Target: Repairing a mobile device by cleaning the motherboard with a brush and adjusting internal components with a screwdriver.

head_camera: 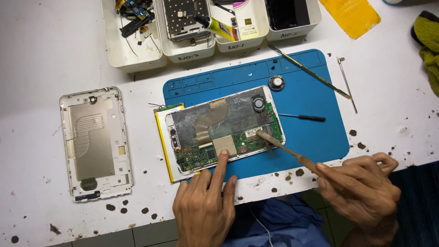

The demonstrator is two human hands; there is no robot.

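You are pressing your left hand (203,208) down on the opened tablet (224,130), forefinger stretched out onto the lower edge of its circuit board, the other fingers loosely curled and grasping nothing; your right hand (361,190) is clenching around a worn brush (286,148), whose tip is resting on the board near the tablet's right end; the tablet is lying tilted on the near left part of the blue mat (311,132), its left end overhanging onto the white table (36,55); a back cover (95,142) is lying well apart to the left; a screwdriver (302,117) and a small speaker (276,83) are sitting on the mat beyond the brush; white trays (137,57) are lining the far edge.
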